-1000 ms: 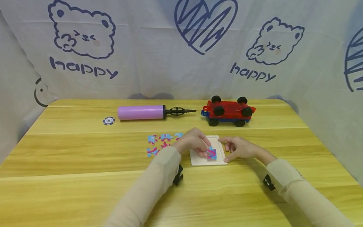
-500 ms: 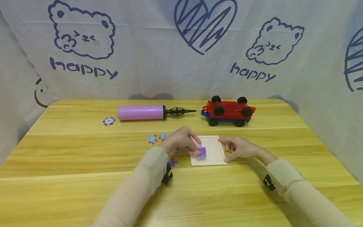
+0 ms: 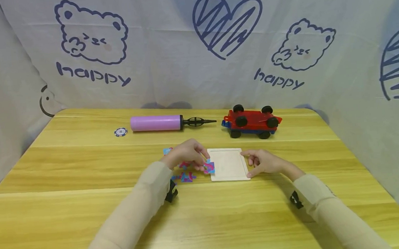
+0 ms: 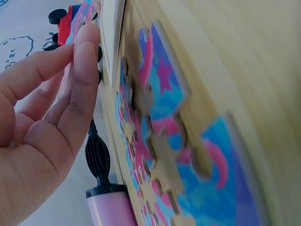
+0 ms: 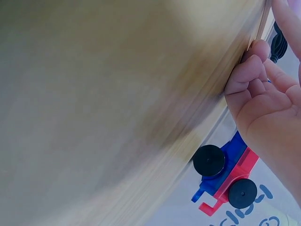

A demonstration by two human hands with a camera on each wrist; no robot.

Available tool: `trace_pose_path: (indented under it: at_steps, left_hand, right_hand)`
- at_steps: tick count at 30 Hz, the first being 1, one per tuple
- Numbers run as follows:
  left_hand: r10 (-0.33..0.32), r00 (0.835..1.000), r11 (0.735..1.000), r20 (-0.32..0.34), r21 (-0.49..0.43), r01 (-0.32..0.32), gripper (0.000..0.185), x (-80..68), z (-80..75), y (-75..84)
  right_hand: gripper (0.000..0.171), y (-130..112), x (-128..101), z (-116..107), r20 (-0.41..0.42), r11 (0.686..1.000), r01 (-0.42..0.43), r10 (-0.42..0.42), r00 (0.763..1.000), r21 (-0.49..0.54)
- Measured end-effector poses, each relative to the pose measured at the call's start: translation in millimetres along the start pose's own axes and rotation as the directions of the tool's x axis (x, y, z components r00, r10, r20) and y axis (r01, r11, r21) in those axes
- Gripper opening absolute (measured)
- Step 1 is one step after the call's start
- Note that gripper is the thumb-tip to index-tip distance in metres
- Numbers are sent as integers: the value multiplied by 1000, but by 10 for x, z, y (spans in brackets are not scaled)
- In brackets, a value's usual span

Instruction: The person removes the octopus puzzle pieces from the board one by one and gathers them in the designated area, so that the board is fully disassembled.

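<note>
My left hand [image 3: 189, 154] pinches a pink, blue and purple jigsaw piece [image 3: 209, 167] between thumb and fingertips, just over the left edge of a pale wooden puzzle tray [image 3: 228, 165]. Below and left of that hand lie more jigsaw pieces [image 3: 186, 177], partly hidden by the hand and sleeve. Seen close in the left wrist view, loose pieces [image 4: 207, 179] lie flat on the table beside the hand. At the tray's right side, my right hand [image 3: 266, 162] holds the edge, thumb at the near corner and index finger at the far corner, other fingers curled.
A purple hand pump [image 3: 155, 123] with a black nozzle lies at the back, beside a poker chip [image 3: 120, 132]. Behind the tray sits a red and blue toy vehicle [image 3: 253, 121], black wheels facing up. A printed white cloth [image 3: 167, 65] hangs behind the wooden table [image 3: 87, 209].
My left hand has moved left with the jigsaw piece, from over the tray's middle to its left edge, uncovering the tray's inside. The right hand and the tray stay put.
</note>
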State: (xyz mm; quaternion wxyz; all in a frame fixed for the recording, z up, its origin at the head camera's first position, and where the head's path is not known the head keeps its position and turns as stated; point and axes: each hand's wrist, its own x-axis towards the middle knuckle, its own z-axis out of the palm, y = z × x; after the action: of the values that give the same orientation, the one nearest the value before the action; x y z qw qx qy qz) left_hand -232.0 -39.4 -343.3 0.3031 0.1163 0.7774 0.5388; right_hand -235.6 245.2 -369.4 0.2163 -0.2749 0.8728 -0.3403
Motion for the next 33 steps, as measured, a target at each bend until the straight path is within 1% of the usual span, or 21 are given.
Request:
trace_pose_path:
  at_steps: [5,10,17,27,33]
  left_hand:
    - [5,1000,1000,8,26,-5,17,-45,-55,-14]
    - [-17,999,999,28,45,16,18,-71,-80,-22]
    - [-34,999,997,34,75,31,16,-74,-63,-52]
    - [-88,996,986,16,145,85,12,-54,-35,-48]
    - [-108,994,984,24,146,104,12,-34,-29,-48]
  right_hand:
    - [72,9,-1,-6,0,1000,3,-3,1000,-14]
    - [72,16,-5,-10,-1,1000,7,-7,1000,-14]
    - [72,35,-2,-5,-3,1000,7,-7,1000,-7]
    - [72,11,-6,2,-3,1000,12,-12,1000,-18]
    - [72,9,-2,2,-2,1000,15,-15,1000,-17]
